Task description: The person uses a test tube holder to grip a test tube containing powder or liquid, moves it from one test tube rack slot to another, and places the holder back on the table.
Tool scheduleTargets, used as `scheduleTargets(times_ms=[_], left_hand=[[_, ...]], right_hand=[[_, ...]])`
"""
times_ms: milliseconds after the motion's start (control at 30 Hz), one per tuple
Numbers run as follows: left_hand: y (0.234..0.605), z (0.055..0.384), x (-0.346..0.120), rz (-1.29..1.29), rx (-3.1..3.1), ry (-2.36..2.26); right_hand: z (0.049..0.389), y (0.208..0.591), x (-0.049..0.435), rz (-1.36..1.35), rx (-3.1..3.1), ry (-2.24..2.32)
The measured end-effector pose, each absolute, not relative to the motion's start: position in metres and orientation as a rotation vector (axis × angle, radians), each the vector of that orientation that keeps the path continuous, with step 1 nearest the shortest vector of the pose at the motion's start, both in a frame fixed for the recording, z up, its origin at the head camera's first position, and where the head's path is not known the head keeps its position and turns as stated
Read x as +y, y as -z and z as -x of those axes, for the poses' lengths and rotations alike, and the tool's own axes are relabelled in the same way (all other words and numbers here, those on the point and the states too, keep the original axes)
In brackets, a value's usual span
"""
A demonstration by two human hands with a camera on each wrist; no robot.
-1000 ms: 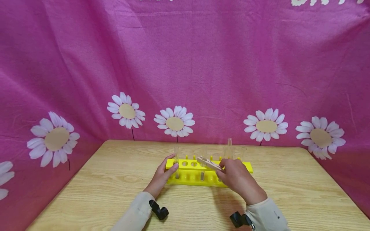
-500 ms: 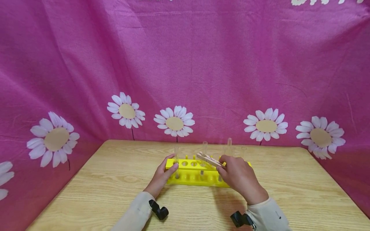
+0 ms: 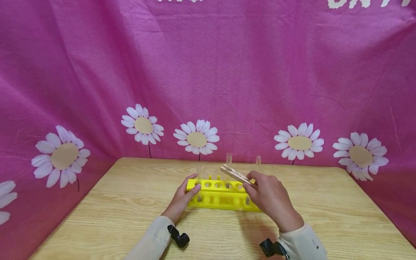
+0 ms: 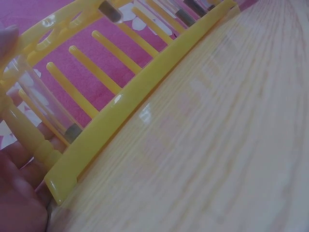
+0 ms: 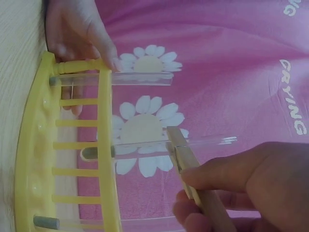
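Observation:
My right hand (image 3: 271, 198) pinches a wooden test tube clamp (image 3: 234, 174), its jaws closed around a clear glass test tube (image 3: 229, 159). That tube stands upright, partly raised through a hole of the yellow test tube rack (image 3: 224, 205). In the right wrist view its grey-filled bottom (image 5: 90, 153) hangs below the upper plate, well above the base. My left hand (image 3: 180, 200) grips the rack's left end, thumb on the upper plate and fingers behind. Beside that thumb another test tube (image 3: 199, 173) stands in the end hole, its grey bottom (image 4: 73, 133) down at the base.
More test tubes stand in the rack's right part, one tall tube (image 3: 258, 163) showing behind my right hand. Yellow pegs (image 4: 72, 84) rise along the rack. The wood-grain table (image 3: 130, 195) ends at a pink flowered cloth (image 3: 208, 72) behind and at both sides.
The clamp and my right hand have moved slightly; the clamped test tube has risen, its bottom going from near the rack's base up to the upper plate. The left hand stays on the rack.

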State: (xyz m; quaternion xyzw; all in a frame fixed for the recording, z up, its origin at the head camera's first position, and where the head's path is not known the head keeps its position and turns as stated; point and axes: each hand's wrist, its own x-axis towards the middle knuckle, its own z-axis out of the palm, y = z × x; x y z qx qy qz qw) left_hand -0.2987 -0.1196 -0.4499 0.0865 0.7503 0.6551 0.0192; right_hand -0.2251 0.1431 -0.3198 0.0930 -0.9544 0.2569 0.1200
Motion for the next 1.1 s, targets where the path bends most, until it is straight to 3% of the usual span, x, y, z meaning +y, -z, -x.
scheduleTargets(times_ms=[1100], left_hand=[[0.4516,0.2999,-0.1206,-0.28,2.335,-2.02]], right_hand=[[0.2223,0.3162,0.138,-0.276,-2.652,-0.891]])
